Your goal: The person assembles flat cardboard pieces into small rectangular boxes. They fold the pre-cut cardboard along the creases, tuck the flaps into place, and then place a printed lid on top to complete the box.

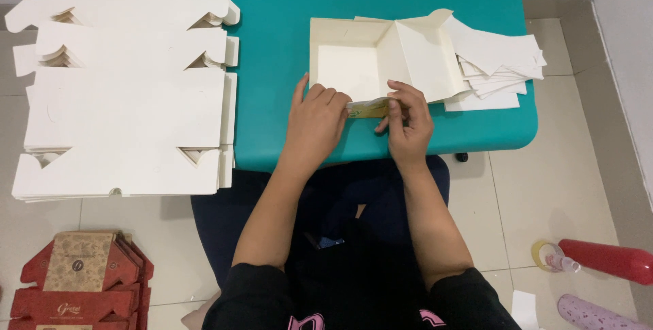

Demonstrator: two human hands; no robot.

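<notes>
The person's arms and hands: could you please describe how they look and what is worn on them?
Both forearms are bare from above the elbows down. The left hand and right hand wear no gloves, and no rings, watch or bracelets show. Black sleeves are pushed up to the upper arms, on a black top with pink lettering.

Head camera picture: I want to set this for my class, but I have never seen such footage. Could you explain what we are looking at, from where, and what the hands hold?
There is no machine here. A person wears one camera on the head, looking down at their own arms. The left hand and right hand pinch the near wall of a half-folded cream carton on a teal table. Flat white inserts lie fanned to its right. A stack of flat unfolded cartons sits at the left. On the floor are red boxes, a red bottle and a tape roll.
</notes>
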